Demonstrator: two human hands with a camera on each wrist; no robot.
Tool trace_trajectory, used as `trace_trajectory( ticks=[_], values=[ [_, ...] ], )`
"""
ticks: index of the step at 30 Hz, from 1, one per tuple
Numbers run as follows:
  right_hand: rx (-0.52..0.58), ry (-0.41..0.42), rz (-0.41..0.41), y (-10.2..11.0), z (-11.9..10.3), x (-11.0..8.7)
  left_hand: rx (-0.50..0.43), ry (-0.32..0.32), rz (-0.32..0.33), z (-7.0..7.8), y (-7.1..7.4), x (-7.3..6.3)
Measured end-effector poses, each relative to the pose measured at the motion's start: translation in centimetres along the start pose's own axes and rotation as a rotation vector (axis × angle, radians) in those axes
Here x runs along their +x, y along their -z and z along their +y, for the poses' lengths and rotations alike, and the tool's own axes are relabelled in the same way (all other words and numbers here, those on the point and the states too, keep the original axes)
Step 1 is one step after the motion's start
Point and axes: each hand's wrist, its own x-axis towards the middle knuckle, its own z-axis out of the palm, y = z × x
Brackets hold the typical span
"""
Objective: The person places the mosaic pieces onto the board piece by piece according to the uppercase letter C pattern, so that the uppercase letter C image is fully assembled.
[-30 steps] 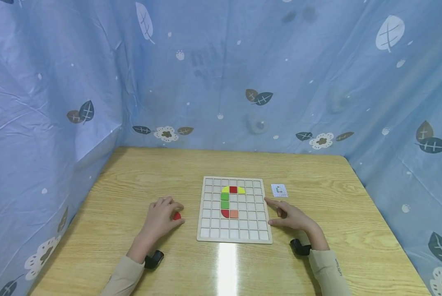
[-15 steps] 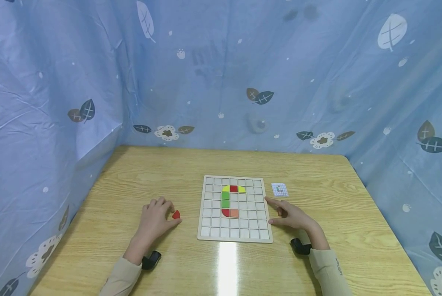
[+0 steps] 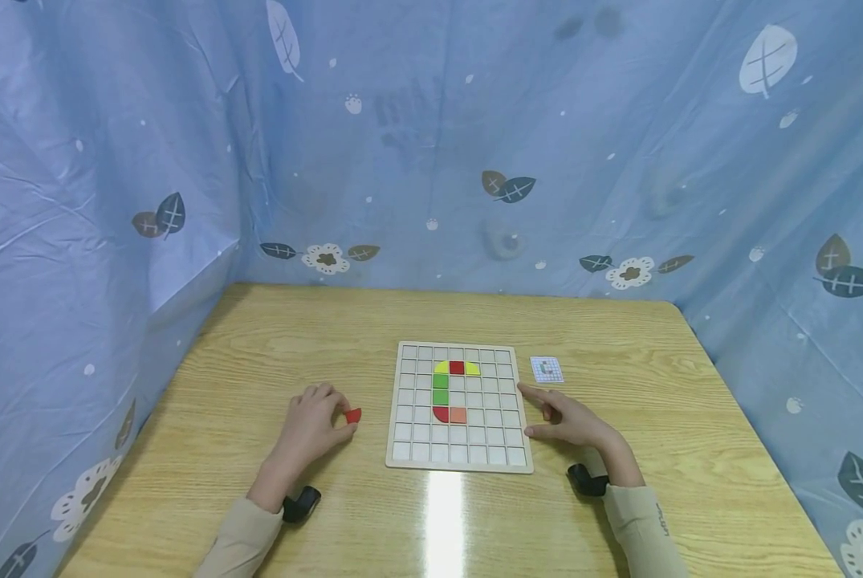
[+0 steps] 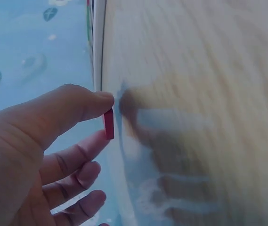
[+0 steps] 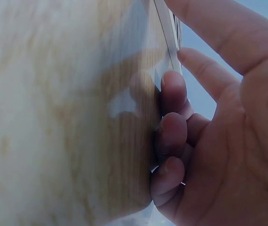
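My left hand (image 3: 314, 425) is left of the board and pinches a red quarter-round tile (image 3: 353, 416) between thumb and index finger. In the left wrist view the tile (image 4: 109, 124) is seen edge-on, close to the tabletop, with the other fingers loosely bent below. A pale gridded wooden board (image 3: 460, 469) lies in the middle. On it, yellow, red, green and orange tiles make a C-like shape, including two green squares (image 3: 441, 388). My right hand (image 3: 571, 421) touches the board's right edge with extended index finger and thumb; its other fingers are curled in.
A small card (image 3: 547, 369) printed with a coloured grid pattern lies right of the board's upper corner. The wooden table (image 3: 315, 321) is bordered at the back and sides by a blue patterned curtain (image 3: 431, 144). Light glares on the tabletop in front of the board.
My left hand drew back a little to the left, then came right again. The red tile between its fingers has turned and shifted slightly right. My right hand stays at the board's edge.
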Motion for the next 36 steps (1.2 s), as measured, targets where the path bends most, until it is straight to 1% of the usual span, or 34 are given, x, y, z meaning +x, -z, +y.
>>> trace_trajectory(
  ticks=[7, 11, 15, 21, 32, 36],
  values=[
    [-0.001, -0.003, -0.001, 0.0, -0.1, 0.0, -0.025, -0.044, -0.002, 1.6, 0.1, 1.0],
    [-0.001, 0.006, 0.001, 0.0, -0.1, 0.0, -0.039, -0.085, -0.009, 2.5, 0.0, 1.7],
    [0.003, 0.015, -0.001, 0.0, -0.2, 0.0, -0.032, -0.123, -0.016, 3.2, -0.2, 2.3],
    [0.017, 0.016, 0.001, 0.2, -0.4, 0.0, -0.056, -0.153, -0.036, 4.3, -0.5, 3.1],
    [0.011, 0.003, 0.003, 0.1, -0.4, -0.1, -0.087, -0.223, -0.074, 5.8, -1.4, 4.1],
    [0.013, -0.003, 0.002, 0.0, -0.3, -0.1, -0.079, -0.241, -0.083, 6.4, -1.8, 4.4]
  ],
)
